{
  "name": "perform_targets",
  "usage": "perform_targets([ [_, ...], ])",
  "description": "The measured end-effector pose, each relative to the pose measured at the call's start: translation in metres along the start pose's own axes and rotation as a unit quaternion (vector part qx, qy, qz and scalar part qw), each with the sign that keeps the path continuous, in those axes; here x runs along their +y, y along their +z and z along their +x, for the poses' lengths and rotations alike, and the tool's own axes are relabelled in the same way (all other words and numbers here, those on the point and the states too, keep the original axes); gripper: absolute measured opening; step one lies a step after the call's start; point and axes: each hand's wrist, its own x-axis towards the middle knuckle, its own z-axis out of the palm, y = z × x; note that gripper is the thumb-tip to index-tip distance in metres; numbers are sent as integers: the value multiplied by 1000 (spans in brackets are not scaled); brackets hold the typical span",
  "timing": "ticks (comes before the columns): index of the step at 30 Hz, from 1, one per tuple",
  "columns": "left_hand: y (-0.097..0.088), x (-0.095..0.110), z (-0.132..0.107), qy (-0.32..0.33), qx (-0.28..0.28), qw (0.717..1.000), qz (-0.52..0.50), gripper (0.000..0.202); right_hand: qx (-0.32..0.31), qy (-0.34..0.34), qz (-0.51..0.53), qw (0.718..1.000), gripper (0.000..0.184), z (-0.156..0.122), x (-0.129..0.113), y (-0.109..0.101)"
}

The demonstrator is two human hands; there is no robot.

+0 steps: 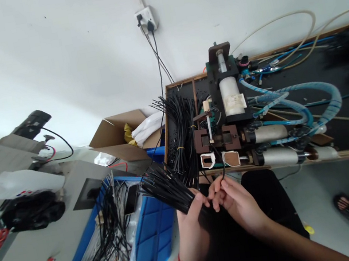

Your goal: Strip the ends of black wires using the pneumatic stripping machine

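Note:
My left hand (191, 224) is wrapped round a bundle of black wires (167, 188) that fans out up and to the left. My right hand (231, 197) pinches a single black wire (223, 168), which curves up toward the small pneumatic machine (229, 107) on the dark bench. The two hands meet just below the bench's front edge. A red string circles my left wrist. More black wire bundles (181, 138) lie on the bench to the left of the machine.
A blue crate (149, 238) with loose black wires stands at the lower left. An open cardboard box (116, 136) sits behind it. Blue and beige hoses (304, 98) run over the bench. A wall socket (145, 18) hangs above. A sandalled foot (346, 203) is at right.

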Motion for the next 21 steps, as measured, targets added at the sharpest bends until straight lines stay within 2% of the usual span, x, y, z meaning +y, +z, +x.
perform_targets([
  [4,0,0,-1,-3,-7,1000,-1,27,21,-8,5,1000,27,-5,3,-1],
  [11,0,0,0,-17,3,1000,-21,28,19,1,5,1000,28,-2,4,0],
  [21,-3,0,0,-11,-14,1000,-5,26,33,-19,29,999,27,-1,9,1],
])
